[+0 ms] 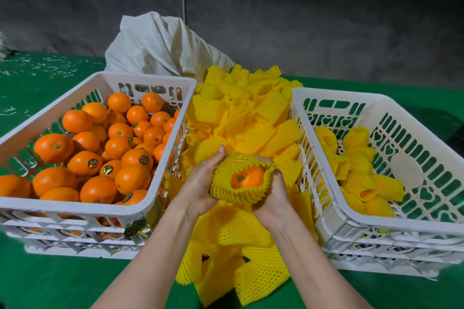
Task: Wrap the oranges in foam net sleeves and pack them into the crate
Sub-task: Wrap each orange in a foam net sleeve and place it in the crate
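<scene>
Yellow foam net sleeve (226,190) gapes over round orange (247,178) | left hand (203,183), right hand (272,198) both curled round it | risk: fruit may slip out before right white plastic crate (426,223).

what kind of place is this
Probably a fruit packing station, maybe in a warehouse: a crate of loose oranges, a pile of foam net sleeves, and a second crate holding wrapped oranges, before a bare concrete wall.
</scene>
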Demonstrator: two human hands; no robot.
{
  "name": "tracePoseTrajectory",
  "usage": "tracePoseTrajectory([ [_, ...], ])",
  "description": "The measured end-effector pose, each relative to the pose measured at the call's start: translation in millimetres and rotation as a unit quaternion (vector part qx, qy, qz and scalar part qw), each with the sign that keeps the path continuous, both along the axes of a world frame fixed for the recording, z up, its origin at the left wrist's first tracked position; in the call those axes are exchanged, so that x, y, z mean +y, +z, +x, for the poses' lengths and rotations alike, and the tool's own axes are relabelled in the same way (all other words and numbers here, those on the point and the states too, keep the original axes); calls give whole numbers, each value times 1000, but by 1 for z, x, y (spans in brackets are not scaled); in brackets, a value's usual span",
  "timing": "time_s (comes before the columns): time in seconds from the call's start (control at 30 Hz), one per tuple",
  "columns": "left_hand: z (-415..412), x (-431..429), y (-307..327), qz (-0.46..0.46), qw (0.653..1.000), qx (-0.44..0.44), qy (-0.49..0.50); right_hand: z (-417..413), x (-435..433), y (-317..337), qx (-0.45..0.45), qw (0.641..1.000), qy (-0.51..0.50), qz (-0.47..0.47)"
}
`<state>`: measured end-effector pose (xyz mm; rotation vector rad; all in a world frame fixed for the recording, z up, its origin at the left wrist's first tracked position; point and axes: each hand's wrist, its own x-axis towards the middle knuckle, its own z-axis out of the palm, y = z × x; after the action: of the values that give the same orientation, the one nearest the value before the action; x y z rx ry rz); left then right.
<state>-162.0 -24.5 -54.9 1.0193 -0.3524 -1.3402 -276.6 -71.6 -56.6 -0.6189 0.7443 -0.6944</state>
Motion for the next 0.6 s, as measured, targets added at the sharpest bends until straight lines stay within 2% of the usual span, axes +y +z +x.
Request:
tracePoseTrajectory([
  [0.07, -2, 1, 1, 5, 1000, -29, -5, 0, 1, -1, -6, 1000, -8, -12],
  [0.17, -9, -1, -1, -3, 982, -186, 45, 1, 2, -2, -8, 999, -26, -26],
  [0.27, -14, -1, -3, -44, 969, -229, 84, 0, 5, -1, 13, 998, -50, -36],
  [0.4, -11, -4, -2, -33, 982, -188, 2, -3, 5, -4, 4, 996, -50, -74],
  [0.5, -13, -5, 1, -22, 989, -143, -2, -5, 5, -2, -3, 992, -40, -118],
  [0.6, -13, -3, 3, 8, 998, -31, -54, -7, 6, 5, 21, 965, -62, -253],
])
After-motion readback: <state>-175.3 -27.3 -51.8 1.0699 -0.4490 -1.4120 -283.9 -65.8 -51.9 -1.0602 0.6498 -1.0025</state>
